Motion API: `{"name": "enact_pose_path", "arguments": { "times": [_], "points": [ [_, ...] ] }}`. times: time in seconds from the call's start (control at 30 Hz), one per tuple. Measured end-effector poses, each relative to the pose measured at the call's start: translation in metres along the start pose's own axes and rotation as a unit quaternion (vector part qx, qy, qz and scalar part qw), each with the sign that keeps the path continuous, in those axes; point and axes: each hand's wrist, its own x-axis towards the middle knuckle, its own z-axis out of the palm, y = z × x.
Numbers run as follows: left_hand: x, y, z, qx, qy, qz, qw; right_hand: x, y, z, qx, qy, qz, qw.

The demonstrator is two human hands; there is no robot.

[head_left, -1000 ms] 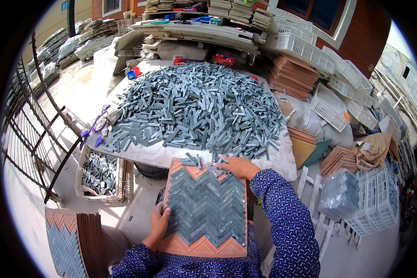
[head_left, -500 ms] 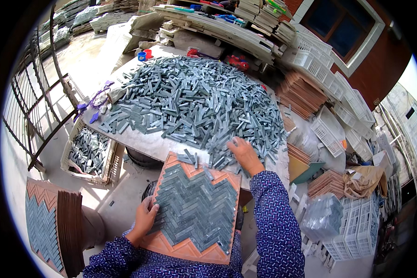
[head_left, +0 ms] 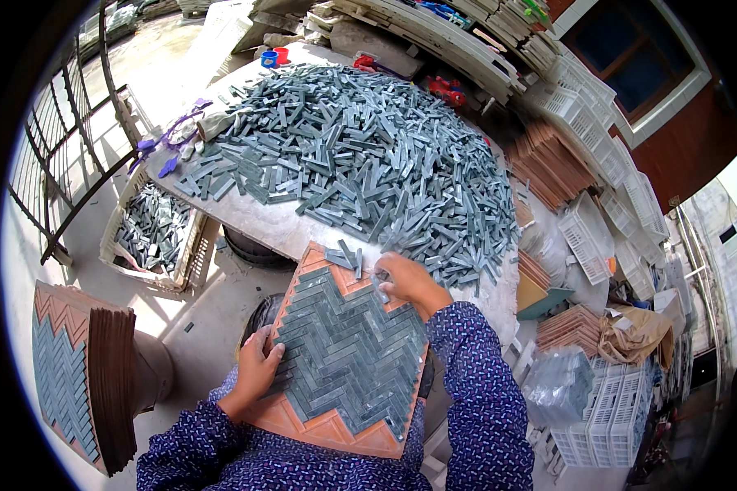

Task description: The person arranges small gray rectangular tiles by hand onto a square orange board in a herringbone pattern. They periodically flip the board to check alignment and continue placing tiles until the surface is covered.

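Observation:
An orange tray (head_left: 307,421) with a zigzag ridged pattern rests tilted on my lap, its far edge at the table. Dark grey-green stone strip tiles (head_left: 344,352) fill most of it in a herringbone layout. My left hand (head_left: 256,370) grips the tray's left edge, thumb on top. At the tray's upper right, my right hand (head_left: 409,281) pinches a small grey strip tile (head_left: 382,277), partly hidden by the fingers. A few loose tiles (head_left: 345,257) lie on the tray's far edge. Beyond spreads a large heap of tiles (head_left: 344,147).
The heap covers a pale table (head_left: 258,225). A white crate (head_left: 176,282) of tiles stands at left, near stacked trays (head_left: 110,376). Orange trays (head_left: 549,164) and white crates (head_left: 602,417) are piled at right. A metal railing (head_left: 82,155) stands far left.
My right hand has come from the heap's near edge leftward to the tray's upper right, fingers now closed on a tile. My left hand keeps its grip. The whole view has shifted slightly.

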Motion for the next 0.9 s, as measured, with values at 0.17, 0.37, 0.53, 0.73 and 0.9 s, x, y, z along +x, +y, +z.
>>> {"name": "enact_pose_path", "arguments": {
  "times": [0.17,0.37,0.53,0.73,0.9],
  "points": [
    [0.003,0.003,0.005,0.008,-0.013,-0.006,1.000,-0.013,-0.003,0.022,-0.014,0.076,0.055,0.995],
    [-0.001,0.012,-0.005,-0.029,-0.025,-0.038,0.999,-0.006,-0.006,-0.014,-0.047,0.233,0.112,0.965],
    [0.013,0.050,-0.015,0.008,-0.076,-0.106,0.991,-0.018,0.012,-0.039,-0.145,0.166,-0.040,0.975],
    [0.114,0.098,0.023,0.319,-0.089,0.295,0.897,-0.026,0.022,0.008,-0.316,0.152,-0.086,0.933],
    [0.183,0.095,0.073,0.443,-0.220,0.392,0.775,-0.018,0.024,0.003,-0.303,0.170,-0.118,0.930]
  ]
}}
